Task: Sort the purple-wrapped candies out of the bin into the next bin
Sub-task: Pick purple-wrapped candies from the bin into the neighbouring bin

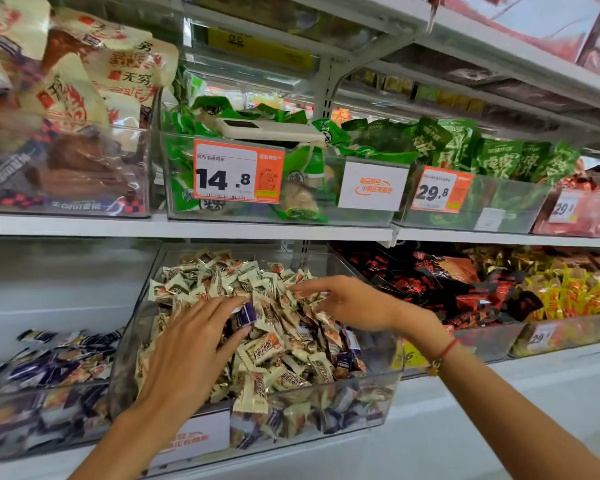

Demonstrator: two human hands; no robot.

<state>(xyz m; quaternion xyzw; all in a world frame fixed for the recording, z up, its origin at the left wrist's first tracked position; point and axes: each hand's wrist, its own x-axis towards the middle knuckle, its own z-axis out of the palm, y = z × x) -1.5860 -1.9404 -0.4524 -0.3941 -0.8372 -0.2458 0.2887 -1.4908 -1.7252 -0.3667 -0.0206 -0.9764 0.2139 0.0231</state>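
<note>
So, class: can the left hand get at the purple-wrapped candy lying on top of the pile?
Probably yes: the left hand already has its fingertips on the purple-wrapped candy, which lies uncovered atop the pile, with nothing between them.

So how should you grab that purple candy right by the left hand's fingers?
Pinch the purple candy across its exposed middle, coming from above. It lies on top of the cream-wrapped candies, with the left hand already over it, fingertips touching. Its edges seem tucked under neighbours, so a sideways approach would likely snag.
</note>
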